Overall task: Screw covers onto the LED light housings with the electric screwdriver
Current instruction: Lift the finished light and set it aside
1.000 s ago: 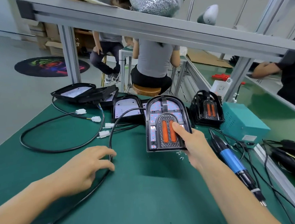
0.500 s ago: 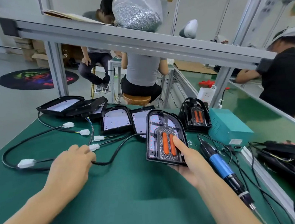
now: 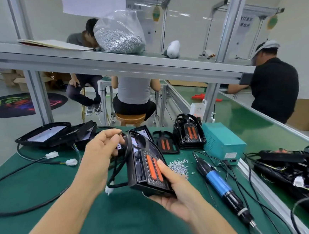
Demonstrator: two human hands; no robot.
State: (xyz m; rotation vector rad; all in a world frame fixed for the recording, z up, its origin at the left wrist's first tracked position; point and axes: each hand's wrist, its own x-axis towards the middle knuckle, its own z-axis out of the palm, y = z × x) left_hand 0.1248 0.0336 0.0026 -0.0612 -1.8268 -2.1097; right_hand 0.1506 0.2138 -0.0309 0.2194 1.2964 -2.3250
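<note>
I hold a black LED light housing (image 3: 144, 165) with two orange strips up off the green table (image 3: 45, 190), tilted on edge. My right hand (image 3: 174, 187) grips its near end, thumb on the orange strips. My left hand (image 3: 101, 152) pinches the housing's black cable (image 3: 127, 144) near the top edge; the cable ends in a white plug (image 3: 108, 190) hanging below. The blue-and-black electric screwdriver (image 3: 220, 185) lies on the table to the right, untouched. A small heap of screws (image 3: 178, 167) lies beside it.
More housings (image 3: 46, 134) lie at the back left with loose cables and white connectors (image 3: 71, 161). Stacked covers (image 3: 189, 134) and a teal power box (image 3: 222, 141) stand at the back right. Tangled housings (image 3: 292, 168) fill the right edge. A bag of screws (image 3: 119, 34) sits on the shelf; people work beyond.
The housing has been lifted off the table and tipped on edge. My left hand left the table and took hold of its cable near the top. The camera view tilted upward.
</note>
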